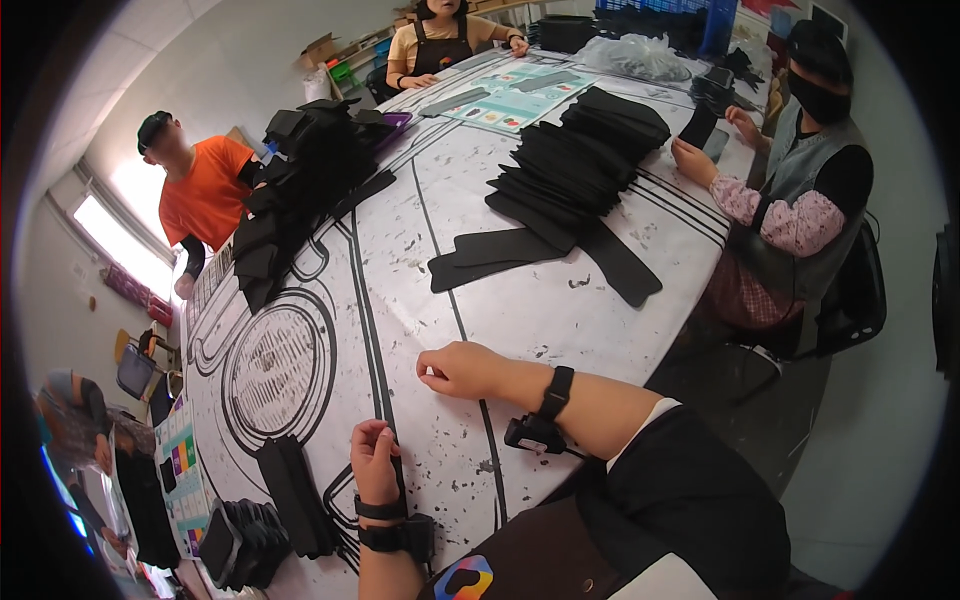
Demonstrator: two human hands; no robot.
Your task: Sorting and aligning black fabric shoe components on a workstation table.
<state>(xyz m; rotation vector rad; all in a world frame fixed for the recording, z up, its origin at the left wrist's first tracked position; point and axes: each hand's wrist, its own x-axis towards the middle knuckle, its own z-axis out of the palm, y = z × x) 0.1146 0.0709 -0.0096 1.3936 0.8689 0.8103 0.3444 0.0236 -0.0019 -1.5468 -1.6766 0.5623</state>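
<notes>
My left hand [374,462] is held over the near edge of the table, its fingers curled in with nothing seen in them. My right hand [462,369] rests on the white table [400,330] farther in, loosely closed, and no object shows in it. Both wrists wear black bands with small devices. Beyond my right hand lie several loose long flat black pieces [500,256], in front of a long leaning row of similar black pieces [580,160]. Beside my left hand is a narrow stack of black strips [295,497].
Left of the strips stands a bundle of rounded black pieces [242,545]. A large black heap [310,170] lies at the far left by a person in orange [205,185]. On the right a masked person [800,200] holds a black piece. A clear plastic bag [635,58] sits far back.
</notes>
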